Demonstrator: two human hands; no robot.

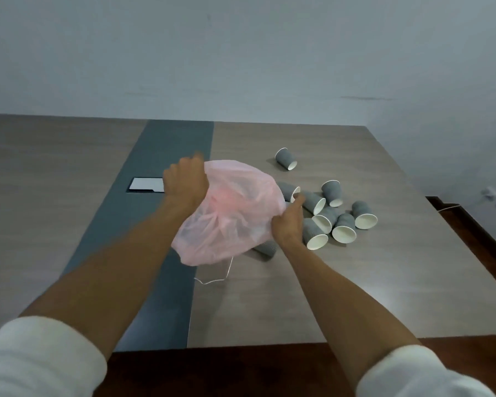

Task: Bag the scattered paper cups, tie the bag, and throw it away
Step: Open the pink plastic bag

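A thin pink plastic bag point(229, 213) is held above the table between both hands. My left hand point(185, 181) grips its upper left edge, and my right hand point(288, 222) grips its right side. A white drawstring point(226, 270) dangles from the bag's bottom onto the table. Several grey paper cups point(341, 213) with white insides lie tipped over just right of the bag. One cup point(286, 158) lies apart, farther back. Another cup point(267, 249) is partly hidden under the bag.
The wood-grain table point(355, 282) has a dark grey strip point(166, 253) down its middle with a silver cable hatch point(146, 184). The table's right edge and front edge drop to a dark red-brown floor point(470, 233). A pale wall stands behind.
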